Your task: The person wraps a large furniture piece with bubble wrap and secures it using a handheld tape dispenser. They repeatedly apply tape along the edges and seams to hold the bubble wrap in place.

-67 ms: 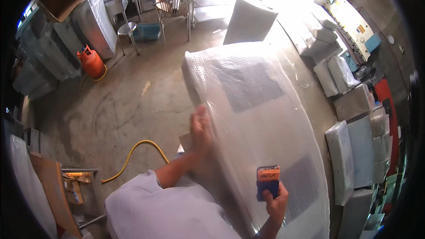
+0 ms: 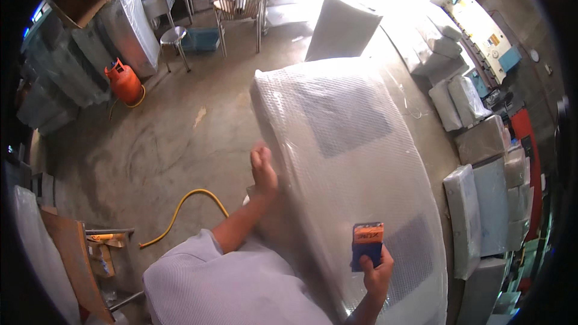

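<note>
A long slab-like package wrapped in bubble wrap stands in front of me, with two dark patches showing through its upper face. My right hand holds a small flat blue-and-orange box over the near part of that package, thumb on its front. Off the package's left side is my left hand, slightly blurred, with fingers raised, loosely apart and nothing visible in them. Whether it still touches the wrap I cannot tell.
An orange gas cylinder stands on the floor at left, and a yellow hose curves nearer me. Beyond are a metal stool and a chair. Wrapped panels line the right side. A tall grey box stands behind the package.
My left hand has shifted a little left, away from the package's edge. The package sits slightly further right in view. My right hand keeps its hold on the small box.
</note>
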